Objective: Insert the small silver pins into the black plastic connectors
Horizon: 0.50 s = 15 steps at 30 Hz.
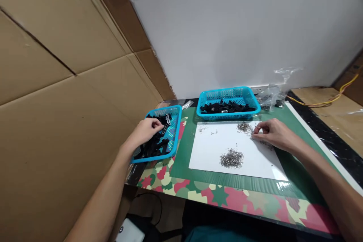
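Note:
My left hand (148,130) is over the left blue basket (179,128), thumb and fingers pinched together. Black parts (154,147) lie in that basket, some with shiny silver bits by my fingertips; what the pinch holds, if anything, I cannot make out. Above the right side of a white sheet (210,151), my right hand (269,133) is closed in a pinch on what looks like a thin metal piece. Beside its fingertips is a small pile of metal pieces (244,126), and another few lie partly under the hand. A larger pile of small bent metal pieces (231,158) sits nearer the front.
A second blue basket (228,115) of black parts stands behind the sheet. Clear plastic bags (270,96) lie to its right. A cardboard wall (85,94) rises on the left, and a yellow cable (323,103) runs along the right. Camouflage-patterned covering (210,194) edges the table.

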### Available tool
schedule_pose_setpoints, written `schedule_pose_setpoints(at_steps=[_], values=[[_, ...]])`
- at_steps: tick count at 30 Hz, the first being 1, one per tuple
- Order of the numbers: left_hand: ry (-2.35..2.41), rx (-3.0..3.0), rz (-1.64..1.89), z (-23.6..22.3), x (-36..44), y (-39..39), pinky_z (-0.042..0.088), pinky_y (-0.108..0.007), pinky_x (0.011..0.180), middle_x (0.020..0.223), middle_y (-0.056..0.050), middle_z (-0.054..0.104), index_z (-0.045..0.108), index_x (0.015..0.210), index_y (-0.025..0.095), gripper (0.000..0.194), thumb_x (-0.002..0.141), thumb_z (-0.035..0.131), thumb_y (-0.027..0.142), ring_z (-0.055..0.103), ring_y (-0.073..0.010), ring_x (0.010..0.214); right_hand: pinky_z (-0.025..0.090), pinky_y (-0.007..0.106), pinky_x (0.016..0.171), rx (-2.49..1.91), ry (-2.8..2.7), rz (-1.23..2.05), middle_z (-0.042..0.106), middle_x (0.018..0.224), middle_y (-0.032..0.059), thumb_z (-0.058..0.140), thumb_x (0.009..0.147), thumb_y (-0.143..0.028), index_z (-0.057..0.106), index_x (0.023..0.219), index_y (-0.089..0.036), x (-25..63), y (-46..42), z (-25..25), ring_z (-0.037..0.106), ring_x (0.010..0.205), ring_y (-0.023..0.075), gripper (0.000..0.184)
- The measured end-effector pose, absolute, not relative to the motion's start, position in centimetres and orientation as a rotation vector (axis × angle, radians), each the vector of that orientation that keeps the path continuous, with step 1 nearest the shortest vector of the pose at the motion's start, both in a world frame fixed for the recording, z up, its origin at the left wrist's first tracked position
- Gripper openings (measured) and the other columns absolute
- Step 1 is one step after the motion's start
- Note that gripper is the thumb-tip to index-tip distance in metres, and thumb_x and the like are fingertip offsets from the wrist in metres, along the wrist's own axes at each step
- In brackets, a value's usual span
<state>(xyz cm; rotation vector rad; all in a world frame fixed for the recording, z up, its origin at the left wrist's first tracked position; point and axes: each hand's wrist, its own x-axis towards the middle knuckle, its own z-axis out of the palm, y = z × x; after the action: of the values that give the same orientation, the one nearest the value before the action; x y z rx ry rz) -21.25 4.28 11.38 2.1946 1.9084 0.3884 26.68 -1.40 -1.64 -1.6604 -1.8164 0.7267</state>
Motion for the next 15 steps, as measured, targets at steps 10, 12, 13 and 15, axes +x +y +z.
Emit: schedule_pose_setpoints(at_steps=[10, 12, 13, 15], values=[[1.675, 2.318, 0.186, 8.9, -21.9, 1.7, 0.045, -0.031, 0.074, 0.098, -0.005, 0.072, 0.076, 0.097, 0.024, 0.033, 0.083, 0.072, 0.053, 0.061, -0.0242, 0.083, 0.029, 0.029, 0.046, -1.713, -1.826, 0.791, 0.059, 0.051, 0.0016, 0.068, 0.082, -0.048, 0.081, 0.074, -0.019, 26.5, -1.7, -1.1, 0.049, 0.047, 0.0157, 0.033], [1.669, 2.331, 0.166, 8.8, -21.9, 2.0, 0.044, -0.031, 0.073, 0.094, -0.005, 0.07, 0.074, 0.092, 0.024, 0.032, 0.084, 0.068, 0.054, 0.06, -0.024, 0.081, 0.028, 0.029, 0.047, -1.714, -1.807, 0.821, 0.06, 0.053, 0.001, 0.07, 0.08, -0.048, 0.081, 0.076, -0.019, 26.4, -1.6, -0.9, 0.048, 0.048, 0.0153, 0.031], [1.674, 2.334, 0.171, 8.9, -21.8, 2.1, 0.044, -0.031, 0.072, 0.091, -0.005, 0.069, 0.073, 0.09, 0.023, 0.032, 0.084, 0.067, 0.054, 0.059, -0.0236, 0.078, 0.028, 0.029, 0.047, -1.712, -1.801, 0.827, 0.06, 0.054, 0.0007, 0.072, 0.079, -0.048, 0.081, 0.076, -0.02, 26.4, -1.6, -0.9, 0.048, 0.048, 0.015, 0.03], [1.694, 2.325, 0.193, 9.2, -21.8, 2.3, 0.042, -0.031, 0.069, 0.085, -0.004, 0.067, 0.071, 0.09, 0.023, 0.034, 0.084, 0.065, 0.056, 0.057, -0.0224, 0.073, 0.027, 0.029, 0.048, -1.722, -1.794, 0.821, 0.061, 0.055, 0.0004, 0.075, 0.077, -0.046, 0.081, 0.076, -0.02, 26.2, -1.6, -0.9, 0.048, 0.048, 0.0146, 0.027]])
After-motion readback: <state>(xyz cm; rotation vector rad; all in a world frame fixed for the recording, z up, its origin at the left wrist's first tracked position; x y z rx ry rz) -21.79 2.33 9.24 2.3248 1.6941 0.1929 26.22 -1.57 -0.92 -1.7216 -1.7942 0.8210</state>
